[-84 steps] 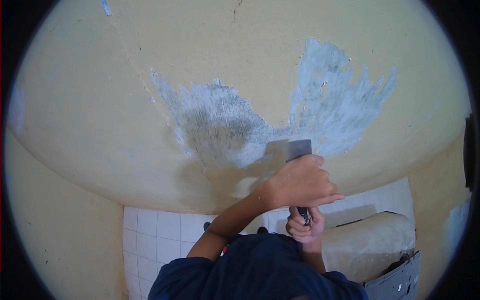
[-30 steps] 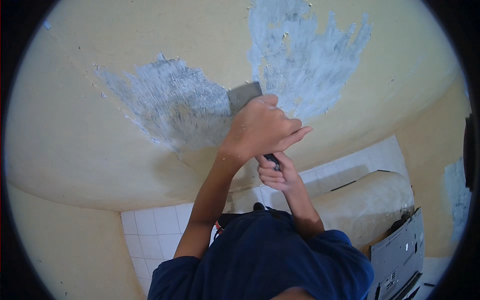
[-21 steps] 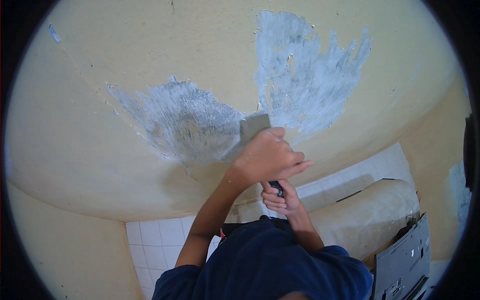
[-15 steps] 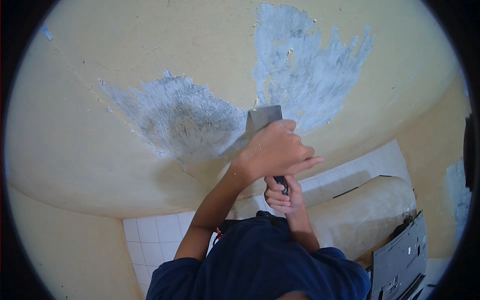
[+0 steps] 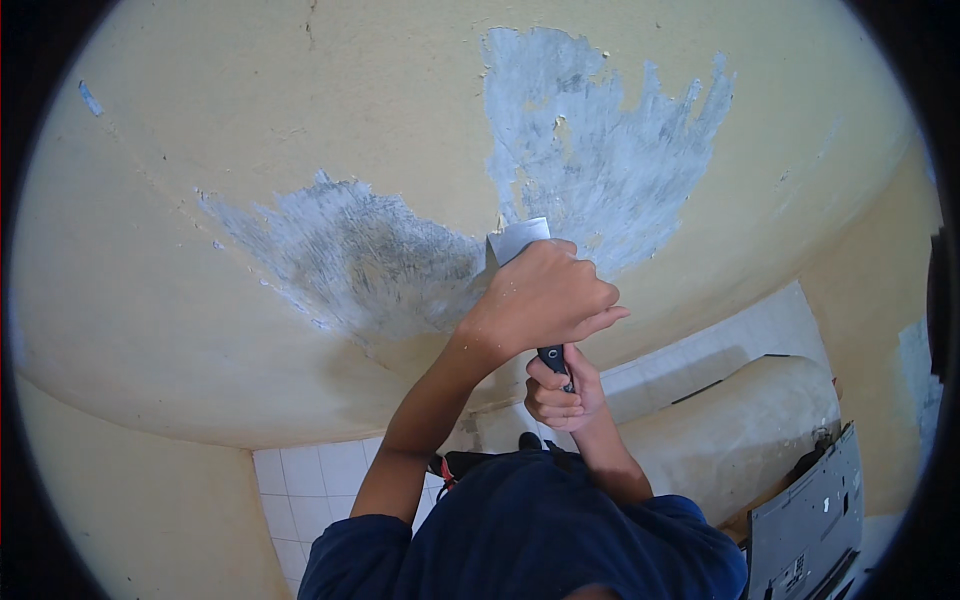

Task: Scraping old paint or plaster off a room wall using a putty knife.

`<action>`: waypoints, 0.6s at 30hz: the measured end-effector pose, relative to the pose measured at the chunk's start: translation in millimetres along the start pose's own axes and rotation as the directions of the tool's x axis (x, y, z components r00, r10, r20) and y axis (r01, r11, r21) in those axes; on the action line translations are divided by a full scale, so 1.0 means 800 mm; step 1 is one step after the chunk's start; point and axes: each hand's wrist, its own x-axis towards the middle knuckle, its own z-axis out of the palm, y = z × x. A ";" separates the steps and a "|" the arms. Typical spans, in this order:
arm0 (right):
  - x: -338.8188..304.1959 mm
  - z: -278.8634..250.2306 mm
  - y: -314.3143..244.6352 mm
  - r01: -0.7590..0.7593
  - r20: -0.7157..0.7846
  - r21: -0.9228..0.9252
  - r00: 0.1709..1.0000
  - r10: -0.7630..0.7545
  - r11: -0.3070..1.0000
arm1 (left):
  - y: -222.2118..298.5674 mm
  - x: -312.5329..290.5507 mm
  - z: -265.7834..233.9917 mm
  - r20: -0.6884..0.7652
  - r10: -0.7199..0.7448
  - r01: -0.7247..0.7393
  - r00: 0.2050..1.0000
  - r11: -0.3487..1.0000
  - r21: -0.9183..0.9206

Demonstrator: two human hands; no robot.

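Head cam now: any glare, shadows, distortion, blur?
Head view: scraper blade catches bright, whitish glare; soft shadow on the wall left of the left forearm. Head view: fisheye bends the wall's lower edge, corners black out. Head view: left hand and right hand look fairly sharp, no obvious motion blur.

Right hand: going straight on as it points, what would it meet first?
The right hand would likely meet the left hand, just ahead on the same scraper; exact depth is unclear.

White square tiles with thin joints cover the floor (image 5: pixel 328 470); one dark shoe (image 5: pixel 529 440) rests on it, while a bulky beige form (image 5: pixel 745 425) hides part at right
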 end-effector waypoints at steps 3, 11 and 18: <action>0.001 0.001 0.003 0.019 -0.083 0.000 0.996 -0.019 1.000 | -0.001 -0.001 -0.003 0.007 0.002 -0.002 1.000 1.000 0.031; 0.016 -0.043 -0.020 -0.001 -0.133 -0.068 0.991 -0.008 0.998 | -0.023 0.001 0.026 -0.035 0.050 -0.041 0.998 0.976 0.215; 0.085 0.073 -0.049 0.061 0.068 -0.288 0.997 -0.044 0.956 | -0.029 0.045 -0.094 -0.400 0.180 -0.074 0.899 0.961 0.266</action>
